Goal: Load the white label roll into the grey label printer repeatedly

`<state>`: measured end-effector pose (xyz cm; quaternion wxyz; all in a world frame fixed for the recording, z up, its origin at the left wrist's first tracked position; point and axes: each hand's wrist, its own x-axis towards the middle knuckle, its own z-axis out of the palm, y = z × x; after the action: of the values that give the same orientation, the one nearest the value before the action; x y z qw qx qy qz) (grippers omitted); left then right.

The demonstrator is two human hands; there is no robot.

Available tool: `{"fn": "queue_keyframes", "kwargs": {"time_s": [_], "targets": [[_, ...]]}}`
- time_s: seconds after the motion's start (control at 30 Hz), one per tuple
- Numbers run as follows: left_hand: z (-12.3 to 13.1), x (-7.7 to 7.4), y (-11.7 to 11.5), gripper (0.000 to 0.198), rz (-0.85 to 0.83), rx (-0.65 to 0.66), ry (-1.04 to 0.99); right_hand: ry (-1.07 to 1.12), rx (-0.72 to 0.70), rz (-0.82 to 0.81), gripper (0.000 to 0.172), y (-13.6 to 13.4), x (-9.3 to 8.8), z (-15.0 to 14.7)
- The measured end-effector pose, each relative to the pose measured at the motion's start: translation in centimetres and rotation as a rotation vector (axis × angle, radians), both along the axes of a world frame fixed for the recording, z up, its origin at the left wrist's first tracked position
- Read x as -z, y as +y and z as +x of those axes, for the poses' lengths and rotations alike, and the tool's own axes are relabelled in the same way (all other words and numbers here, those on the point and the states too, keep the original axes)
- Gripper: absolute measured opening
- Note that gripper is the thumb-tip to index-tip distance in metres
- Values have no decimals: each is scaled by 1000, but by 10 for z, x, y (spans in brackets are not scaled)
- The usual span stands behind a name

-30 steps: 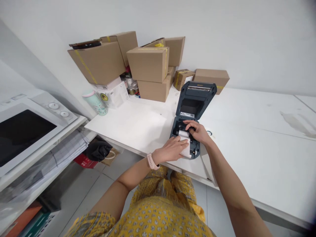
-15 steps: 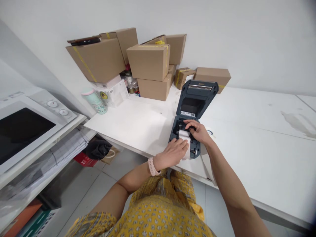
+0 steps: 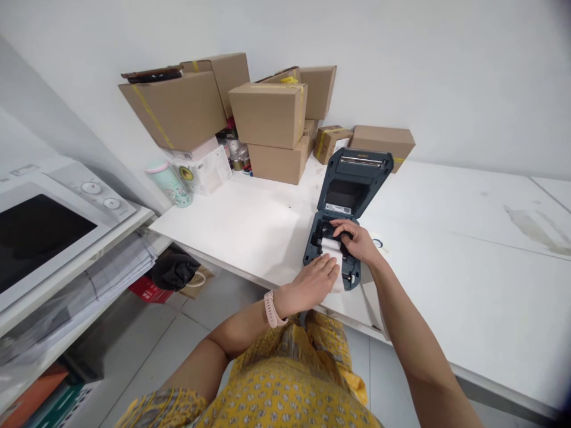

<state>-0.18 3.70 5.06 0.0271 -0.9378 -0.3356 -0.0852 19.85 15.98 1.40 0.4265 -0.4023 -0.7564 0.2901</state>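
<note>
Printer (image 3: pixel 345 193) open, ctr-right of frame; L hand (image 3: pixel 314 280) flat on white paper strip (image 3: pixel 332 245), R hand (image 3: pixel 354 238) inside, grip unclear. Prob. aligning strip; next move likely needs it straight.

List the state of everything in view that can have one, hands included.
Printer lid: open, raised
Paper: unrolled toward front of printer base
Left hand: flat on paper
Right hand: curled over printer base, grip unclear
Microwave door: shut
Tumbler: upright
Front upper cardboard box: closed, taped
</note>
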Motion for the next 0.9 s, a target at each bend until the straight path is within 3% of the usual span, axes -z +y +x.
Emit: {"fn": "queue_keyframes", "kwargs": {"time_s": [0.37,0.57,0.67,0.8,0.83,0.9], "targets": [[-3,2,0,49,-10,10,-28,-1,7,-9,23,-1,-3,-1],[-6,2,-3,47,-2,5,-56,107,30,-92,7,-7,-12,-3],[-9,5,-4,42,8,33,-106,241,189,-21,11,-14,-37,-1],[-9,14,-9,26,17,64,-245,288,667,419,21,-8,-97,8],[-9,17,-11,22,20,59,-290,257,694,467,26,0,-113,10],[-8,21,-17,19,20,45,-370,205,653,395,40,22,-141,14]]}}
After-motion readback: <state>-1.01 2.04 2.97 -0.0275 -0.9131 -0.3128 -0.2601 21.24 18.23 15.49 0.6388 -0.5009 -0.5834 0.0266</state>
